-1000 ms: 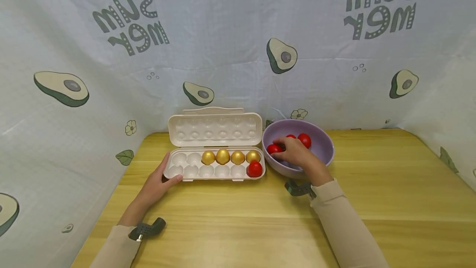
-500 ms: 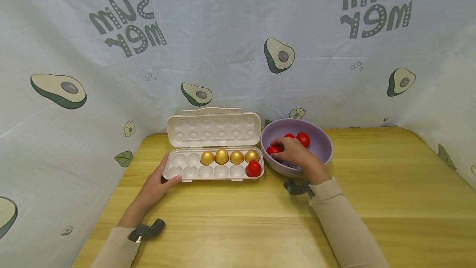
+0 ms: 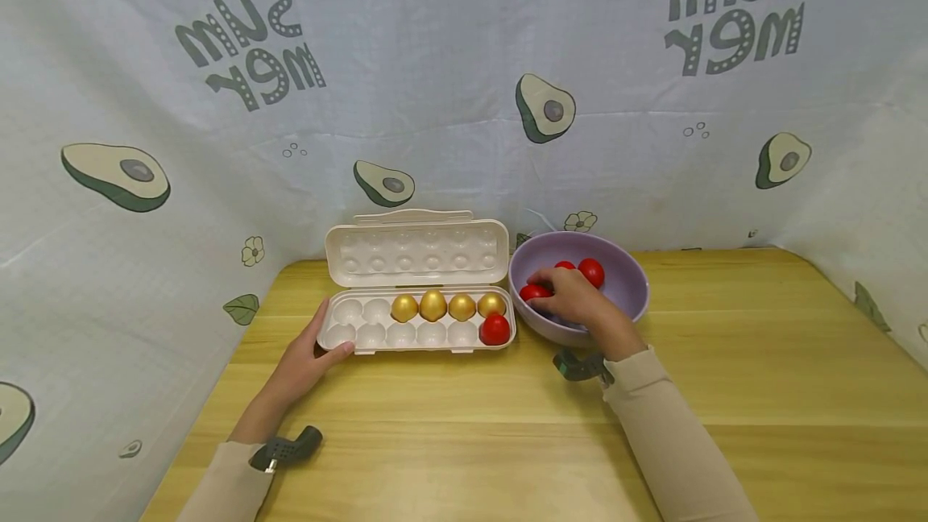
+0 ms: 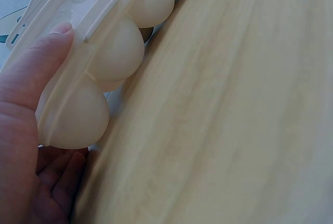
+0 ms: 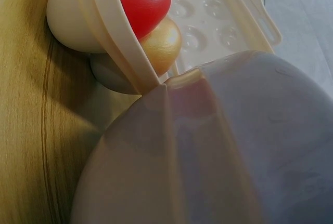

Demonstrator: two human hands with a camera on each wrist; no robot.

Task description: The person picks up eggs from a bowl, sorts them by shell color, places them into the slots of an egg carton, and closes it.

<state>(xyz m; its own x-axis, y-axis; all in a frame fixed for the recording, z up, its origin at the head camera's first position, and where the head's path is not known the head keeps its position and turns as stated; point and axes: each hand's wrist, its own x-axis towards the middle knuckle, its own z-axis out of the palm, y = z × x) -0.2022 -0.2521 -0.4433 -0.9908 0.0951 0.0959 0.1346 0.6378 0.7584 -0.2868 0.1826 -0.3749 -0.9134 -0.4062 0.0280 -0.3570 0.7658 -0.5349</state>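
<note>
My left hand (image 3: 303,361) grips the left end of a cream plastic egg box (image 3: 416,350), thumb on its front rim and fingers around the side. The left wrist view shows the thumb (image 4: 39,70) over the rim and curled fingers below the egg cups (image 4: 78,115). My right hand (image 3: 576,296) reaches into a purple bowl (image 3: 631,288), its fingers curled over a red egg (image 3: 532,292) near the bowl's left wall. In the right wrist view the bowl (image 5: 156,172) hides this hand.
Several gold eggs (image 3: 433,306) sit in the box's back row, with one red egg (image 3: 495,329) at the front right. The raised lid (image 3: 416,254) leans back towards the printed curtain (image 3: 449,103). Another red egg (image 3: 591,272) lies in the bowl. All stands on a wooden table (image 3: 449,441).
The head view has shifted very slightly. Both hands, the egg box and the eggs keep their places.
</note>
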